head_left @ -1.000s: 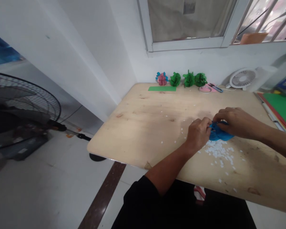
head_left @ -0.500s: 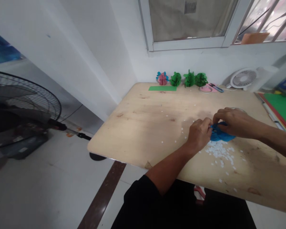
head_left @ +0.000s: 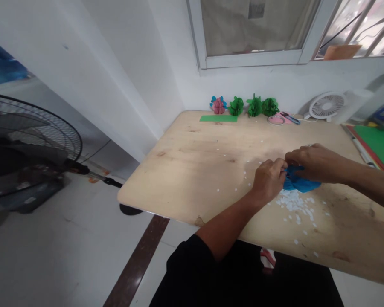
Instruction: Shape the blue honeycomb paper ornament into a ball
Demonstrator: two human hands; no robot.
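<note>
Blue paper [head_left: 302, 183], folded or shaped into rounded lobes, is held between both hands above the table's right half. My left hand [head_left: 269, 179] pinches its left edge. From the upper right, my right hand [head_left: 313, 162] grips the top of the same paper, its fingertips close against those of the left hand. The fingers hide much of the blue paper. Just below it lies a heap of small white paper bits [head_left: 294, 202], with loose ones scattered around.
On the wooden table [head_left: 179, 170], a pink-and-blue paper ball [head_left: 218, 105], several green paper balls [head_left: 254, 105] and a green strip [head_left: 218, 118] lie along the back. A tape ring [head_left: 275, 120], a small white fan [head_left: 327, 105] and coloured sheets [head_left: 377, 143] are farther right. A large fan [head_left: 35, 145] stands left.
The blue paper has shifted slightly to the right and shows a little more beneath my right hand. Both hands keep hold of it in nearly the same place.
</note>
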